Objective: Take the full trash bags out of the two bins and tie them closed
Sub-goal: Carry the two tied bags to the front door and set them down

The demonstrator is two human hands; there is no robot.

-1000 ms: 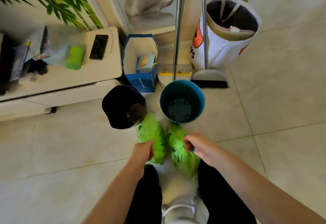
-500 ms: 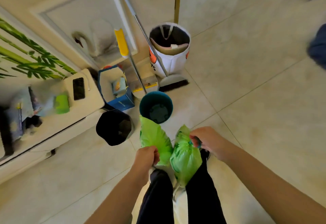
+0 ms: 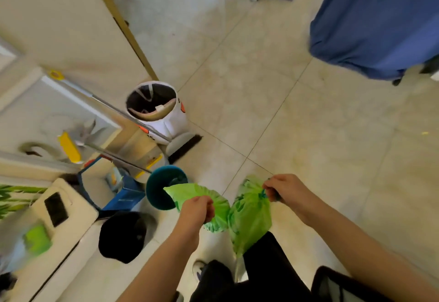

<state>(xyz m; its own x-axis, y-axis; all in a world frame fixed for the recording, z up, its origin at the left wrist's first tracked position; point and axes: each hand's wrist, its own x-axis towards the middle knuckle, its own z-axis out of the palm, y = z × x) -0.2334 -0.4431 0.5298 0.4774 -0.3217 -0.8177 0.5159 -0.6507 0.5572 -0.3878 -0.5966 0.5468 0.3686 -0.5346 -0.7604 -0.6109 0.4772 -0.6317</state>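
Two green trash bags hang in the air in front of my legs. My left hand (image 3: 197, 209) is closed on the gathered neck of the left green bag (image 3: 190, 192). My right hand (image 3: 282, 188) grips the top of the right green bag (image 3: 249, 221), where a blue-green tie shows. The teal bin (image 3: 156, 192) stands on the floor just left of the bags, its rim partly hidden by the left bag. The black bin (image 3: 122, 236) sits below it, near the low cabinet.
A white fabric basket (image 3: 164, 121), a broom, a dustpan and a blue box (image 3: 114, 190) crowd the wall at the left. A low white cabinet (image 3: 71, 221) carries a phone. A blue cloth-covered piece of furniture (image 3: 375, 21) stands at the upper right. Tiled floor spreads to the right.
Both bags have risen off the floor with my hands. My view has lifted and swung right, so the bins sit lower left and the blue-covered furniture has come into view.
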